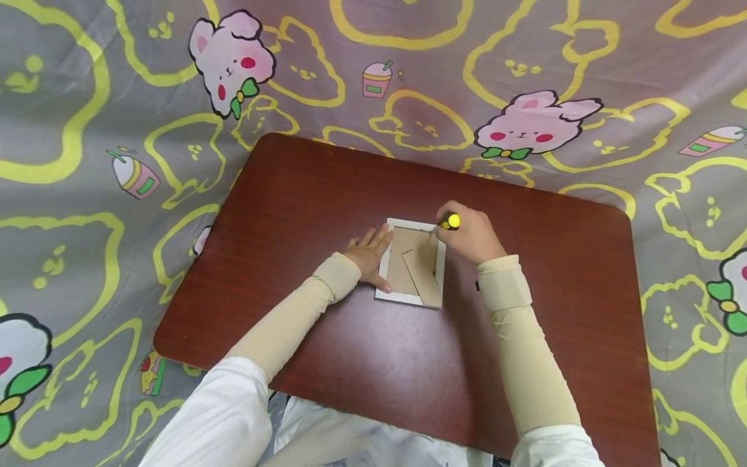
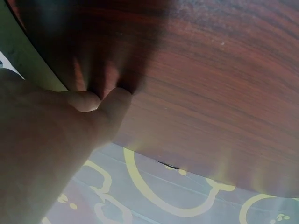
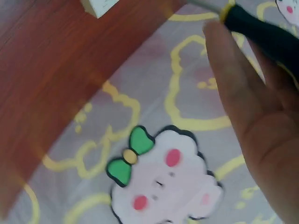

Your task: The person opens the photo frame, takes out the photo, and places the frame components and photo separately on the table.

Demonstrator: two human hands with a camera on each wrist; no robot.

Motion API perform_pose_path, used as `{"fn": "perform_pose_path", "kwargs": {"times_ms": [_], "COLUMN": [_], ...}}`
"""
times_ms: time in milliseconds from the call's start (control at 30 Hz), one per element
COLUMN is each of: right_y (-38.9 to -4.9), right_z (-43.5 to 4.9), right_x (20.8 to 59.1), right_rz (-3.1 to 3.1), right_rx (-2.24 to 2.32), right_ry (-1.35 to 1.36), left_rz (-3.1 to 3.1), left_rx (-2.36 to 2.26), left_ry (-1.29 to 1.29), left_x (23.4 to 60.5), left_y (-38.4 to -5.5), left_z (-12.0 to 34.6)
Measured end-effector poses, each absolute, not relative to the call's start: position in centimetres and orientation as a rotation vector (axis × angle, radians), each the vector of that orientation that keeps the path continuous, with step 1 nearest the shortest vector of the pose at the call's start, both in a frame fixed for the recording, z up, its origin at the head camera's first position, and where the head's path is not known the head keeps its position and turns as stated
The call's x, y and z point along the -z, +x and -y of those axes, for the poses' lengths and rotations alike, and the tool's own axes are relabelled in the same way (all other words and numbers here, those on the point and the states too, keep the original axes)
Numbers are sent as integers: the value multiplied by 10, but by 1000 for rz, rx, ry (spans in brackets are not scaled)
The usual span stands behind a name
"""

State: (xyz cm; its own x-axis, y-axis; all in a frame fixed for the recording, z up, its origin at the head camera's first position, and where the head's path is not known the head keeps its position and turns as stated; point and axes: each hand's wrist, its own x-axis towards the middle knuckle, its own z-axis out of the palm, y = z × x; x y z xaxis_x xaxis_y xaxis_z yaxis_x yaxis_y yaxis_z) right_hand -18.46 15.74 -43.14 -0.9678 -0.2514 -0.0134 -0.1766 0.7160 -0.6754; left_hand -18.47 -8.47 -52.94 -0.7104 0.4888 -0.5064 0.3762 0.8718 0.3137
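Observation:
A picture frame (image 1: 399, 298) with a white rim lies face down on the table, showing its brown backing board (image 1: 399, 267) and a flat easel leg (image 1: 424, 275). My left hand (image 1: 370, 257) rests on the frame's left side with its fingers spread. In my right hand (image 1: 469, 235) I grip a screwdriver (image 3: 264, 35) with a dark handle, a yellow collar and a metal shaft. Its yellow handle end points up at the head camera, and the shaft reaches down over the frame's upper right edge. The tip is hidden from both wrist views.
The reddish-brown table (image 1: 327, 194) has rounded corners. A patterned grey cloth (image 1: 432, 39) with yellow outlines and rabbit faces hangs behind it and at both sides. The table's front edge runs close to the person's lap.

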Motion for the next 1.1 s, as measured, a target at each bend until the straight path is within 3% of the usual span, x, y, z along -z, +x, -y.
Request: {"fn": "perform_pose_path", "kwargs": {"times_ms": [333, 667, 833, 1000, 1100], "right_y": [-131, -128, -131, -135, -139], "right_z": [-110, -57, -41, -37, -39], "right_x": [467, 488, 492, 498, 500], "right_rz": [-3053, -3115, -3162, -3141, -3095], "right_rx": [1495, 1141, 1063, 1057, 1089], "right_ry": [-803, -1146, -1093, -897, -761], "left_rz": [-2454, -2444, -2496, -2589, -2589], "left_rx": [-261, -364, -515, -613, -711], "left_ry": [616, 626, 688, 811, 755], "left_x": [524, 521, 518, 518, 518], "left_y": [-185, -180, -171, -162, -158], "left_z": [85, 88, 99, 105, 109]}}
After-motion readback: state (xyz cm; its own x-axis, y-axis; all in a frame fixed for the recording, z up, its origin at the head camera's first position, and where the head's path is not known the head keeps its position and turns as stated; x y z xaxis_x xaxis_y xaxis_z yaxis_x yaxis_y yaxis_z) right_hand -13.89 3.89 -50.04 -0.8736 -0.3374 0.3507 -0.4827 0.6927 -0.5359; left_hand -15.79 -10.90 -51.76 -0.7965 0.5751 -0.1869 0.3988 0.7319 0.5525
